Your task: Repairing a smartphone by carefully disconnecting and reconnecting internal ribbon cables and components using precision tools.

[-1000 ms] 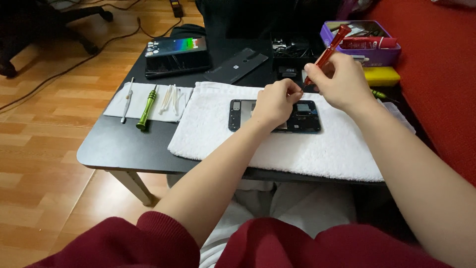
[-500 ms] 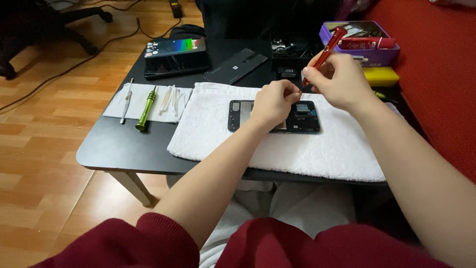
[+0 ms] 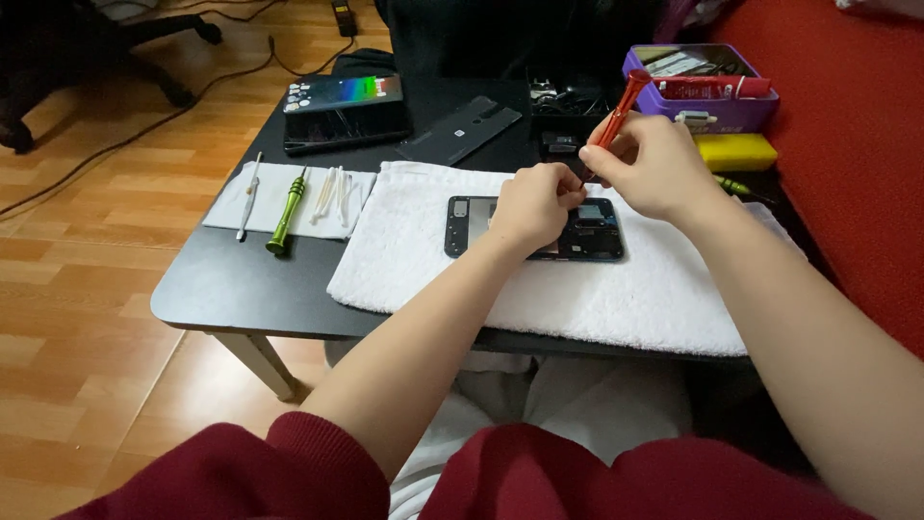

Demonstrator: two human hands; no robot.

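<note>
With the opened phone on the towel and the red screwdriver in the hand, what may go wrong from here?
1. The right hand holds the red screwdriver tilted over the phone; the tip might slip and scratch the inner parts.
2. The left hand pinches something too small to see; if dropped, it may get lost in the towel.
3. The towel overhangs the table edge; a pull from an arm could likely drag the phone off.

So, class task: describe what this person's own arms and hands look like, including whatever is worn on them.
Both forearms are bare from the elbows down, with dark red sleeves pushed up near the bottom of the view. The left hand and right hand wear no gloves. No rings, watch or bracelets show on them.
</note>
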